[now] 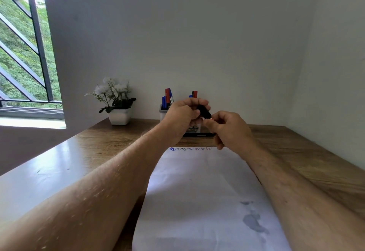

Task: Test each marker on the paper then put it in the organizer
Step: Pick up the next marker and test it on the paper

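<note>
Left hand [182, 115] grips black marker [204, 111]; right hand [227, 126] seemingly pinches its tip.

the paper [197, 191] lies on the desk [83, 152] between both forearms; behind it, against the wall, stands the organizer [163, 112] with markers [167, 96] in it; the potted plant [118, 102] sits left of that; both hands are raised before the organizer
</note>
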Motion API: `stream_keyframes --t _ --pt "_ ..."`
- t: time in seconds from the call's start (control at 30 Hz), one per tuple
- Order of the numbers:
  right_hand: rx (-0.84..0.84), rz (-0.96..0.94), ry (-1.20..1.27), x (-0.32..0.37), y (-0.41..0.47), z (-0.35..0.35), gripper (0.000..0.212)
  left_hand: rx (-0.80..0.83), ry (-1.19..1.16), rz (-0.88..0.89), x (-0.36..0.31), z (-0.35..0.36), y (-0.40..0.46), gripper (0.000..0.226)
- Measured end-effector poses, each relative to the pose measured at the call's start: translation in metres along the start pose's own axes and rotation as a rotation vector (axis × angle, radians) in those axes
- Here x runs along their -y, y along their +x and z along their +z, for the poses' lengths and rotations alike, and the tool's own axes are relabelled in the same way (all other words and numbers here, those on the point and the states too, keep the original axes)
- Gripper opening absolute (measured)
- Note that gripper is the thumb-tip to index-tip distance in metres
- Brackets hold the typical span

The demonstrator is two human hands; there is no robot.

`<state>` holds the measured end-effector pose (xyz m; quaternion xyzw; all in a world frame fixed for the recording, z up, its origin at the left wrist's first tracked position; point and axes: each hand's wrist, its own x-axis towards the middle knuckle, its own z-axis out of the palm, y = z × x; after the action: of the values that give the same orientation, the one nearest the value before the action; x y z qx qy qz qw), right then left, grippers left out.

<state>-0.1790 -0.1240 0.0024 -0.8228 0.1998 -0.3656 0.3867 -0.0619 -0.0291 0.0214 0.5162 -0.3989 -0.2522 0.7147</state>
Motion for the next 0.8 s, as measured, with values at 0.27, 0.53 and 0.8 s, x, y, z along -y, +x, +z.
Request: stream_keyframes --t 0.27,0.53,0.8 --pt "0.029 -0.019 -0.032 0.0033 -0.0009 0.0031 0.028 0.013 -0.077 0.042 0.0008 -0.0030 0.0006 0.022" --pt "-0.057 -0.067 -0.112 0.0038 -0.0005 -0.0015 0.036 -0.009 -0.176 0.078 -0.0005 -0.0011 0.0001 0.026" --pt "-0.080 -0.108 -0.219 0.0046 0.0024 -0.0052 0.052 -0.030 -0.195 0.066 0.0014 -0.0005 0.0018 0.027"
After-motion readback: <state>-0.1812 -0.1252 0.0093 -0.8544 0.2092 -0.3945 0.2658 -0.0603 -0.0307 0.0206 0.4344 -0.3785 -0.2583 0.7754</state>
